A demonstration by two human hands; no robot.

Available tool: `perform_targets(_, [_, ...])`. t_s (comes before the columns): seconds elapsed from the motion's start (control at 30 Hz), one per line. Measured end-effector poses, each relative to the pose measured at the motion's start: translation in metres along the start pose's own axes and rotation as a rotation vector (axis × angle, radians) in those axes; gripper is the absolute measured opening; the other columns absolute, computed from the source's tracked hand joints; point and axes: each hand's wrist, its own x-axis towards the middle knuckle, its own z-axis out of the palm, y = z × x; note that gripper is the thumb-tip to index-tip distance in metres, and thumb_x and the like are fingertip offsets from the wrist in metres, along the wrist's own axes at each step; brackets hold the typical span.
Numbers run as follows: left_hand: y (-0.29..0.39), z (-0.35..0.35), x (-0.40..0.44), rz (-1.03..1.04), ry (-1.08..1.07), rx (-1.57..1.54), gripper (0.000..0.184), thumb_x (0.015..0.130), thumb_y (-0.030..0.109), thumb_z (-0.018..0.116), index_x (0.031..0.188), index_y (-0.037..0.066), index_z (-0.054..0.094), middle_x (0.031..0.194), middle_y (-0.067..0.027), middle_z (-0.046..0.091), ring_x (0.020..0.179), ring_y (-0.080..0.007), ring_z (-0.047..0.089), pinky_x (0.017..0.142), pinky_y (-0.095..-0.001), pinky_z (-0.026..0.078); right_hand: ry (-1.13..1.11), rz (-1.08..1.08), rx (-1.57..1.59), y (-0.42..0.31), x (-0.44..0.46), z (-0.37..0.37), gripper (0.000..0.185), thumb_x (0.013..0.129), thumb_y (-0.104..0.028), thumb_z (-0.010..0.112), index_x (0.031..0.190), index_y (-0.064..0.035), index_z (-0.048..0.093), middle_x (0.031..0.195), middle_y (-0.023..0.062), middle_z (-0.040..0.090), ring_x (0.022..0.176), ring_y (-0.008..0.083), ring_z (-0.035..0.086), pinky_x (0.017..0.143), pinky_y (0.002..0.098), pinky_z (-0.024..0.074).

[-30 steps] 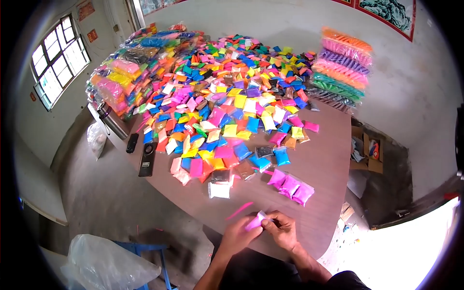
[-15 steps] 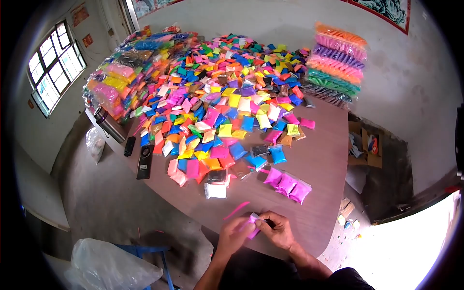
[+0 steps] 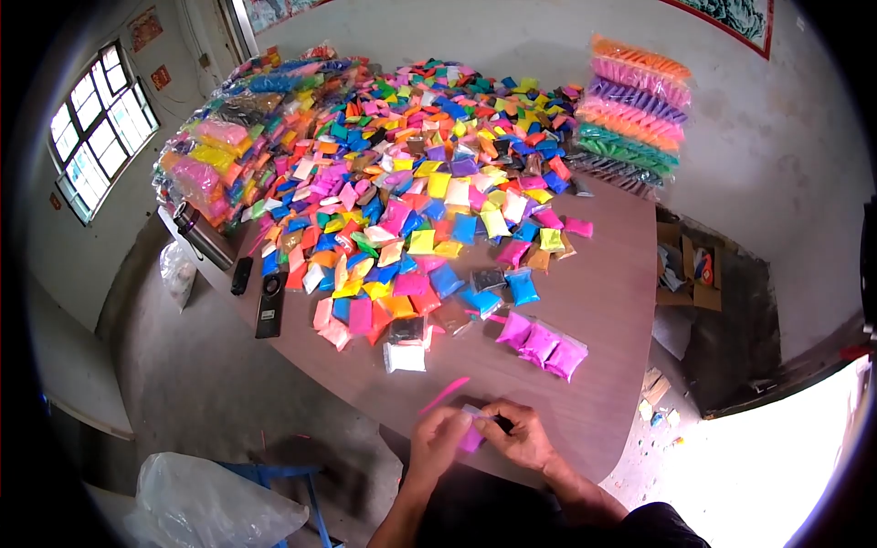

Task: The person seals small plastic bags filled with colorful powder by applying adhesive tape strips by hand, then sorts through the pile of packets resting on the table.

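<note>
At the table's near edge, my left hand (image 3: pixel 438 443) and my right hand (image 3: pixel 519 437) pinch the top of a small clear packet with pink-purple content (image 3: pixel 471 440), which hangs between them. Just beyond my left hand, a thin pink strip (image 3: pixel 446 394) lies on the table (image 3: pixel 585 411). Three magenta packets (image 3: pixel 541 346) lie side by side farther up and to the right. A white packet (image 3: pixel 405 357) rests at the near end of a large heap of colourful packets (image 3: pixel 420 201).
A steel thermos (image 3: pixel 203 236) and a dark phone-like object (image 3: pixel 270 306) stand or lie at the left edge. Stacked bags of coloured strips (image 3: pixel 630 114) are at the back right. A cardboard box (image 3: pixel 705 294) is right of the table; a plastic bag (image 3: pixel 206 502) is lower left.
The view has shifted slightly. My hands have come closer together at the packet's top, and the packet now hangs lower beneath my fingers.
</note>
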Motion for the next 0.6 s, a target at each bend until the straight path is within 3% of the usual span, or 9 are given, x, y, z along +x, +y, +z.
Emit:
perform_targets(0.33, [0.005, 0.009, 0.000, -0.090, 0.017, 0.059, 0.016, 0.100, 0.015, 0.070, 0.092, 0.000, 0.069, 0.080, 0.0043, 0.063, 0.071, -0.0035, 0.053, 0.064, -0.0217, 0.043, -0.014, 0.075, 0.012, -0.004, 0.000, -0.001, 0.010, 0.099, -0.009, 0.073, 0.102, 0.0004, 0.071, 0.091, 0.0067, 0.071, 0.081, 0.0114, 0.064, 0.072, 0.0292, 0.0515])
perform_targets(0.4, [-0.002, 0.004, 0.001, -0.044, 0.033, 0.040, 0.017, 0.101, 0.018, 0.069, 0.101, 0.001, 0.070, 0.086, -0.0004, 0.068, 0.075, -0.0073, 0.062, 0.067, -0.0238, 0.052, 0.009, 0.044, 0.000, -0.008, 0.001, -0.001, 0.011, 0.099, -0.010, 0.073, 0.103, 0.0001, 0.071, 0.089, 0.0058, 0.069, 0.078, 0.0101, 0.061, 0.068, 0.0288, 0.0498])
perform_targets(0.5, [-0.011, 0.001, 0.002, -0.021, 0.096, 0.073, 0.016, 0.100, 0.016, 0.070, 0.097, 0.000, 0.069, 0.083, -0.0003, 0.067, 0.075, -0.0073, 0.060, 0.069, -0.0250, 0.050, -0.023, 0.024, -0.057, -0.014, 0.001, -0.001, 0.012, 0.098, -0.007, 0.070, 0.108, -0.0007, 0.072, 0.087, 0.0027, 0.065, 0.075, 0.0073, 0.057, 0.062, 0.0274, 0.0461])
perform_targets(0.6, [-0.011, 0.002, 0.002, -0.001, 0.134, 0.100, 0.014, 0.098, 0.013, 0.071, 0.095, 0.000, 0.069, 0.082, 0.0009, 0.066, 0.075, -0.0068, 0.058, 0.068, -0.0250, 0.048, -0.031, 0.028, -0.047, -0.004, -0.001, -0.001, 0.013, 0.098, -0.006, 0.069, 0.110, -0.0008, 0.072, 0.089, 0.0027, 0.066, 0.077, 0.0065, 0.057, 0.065, 0.0260, 0.0469])
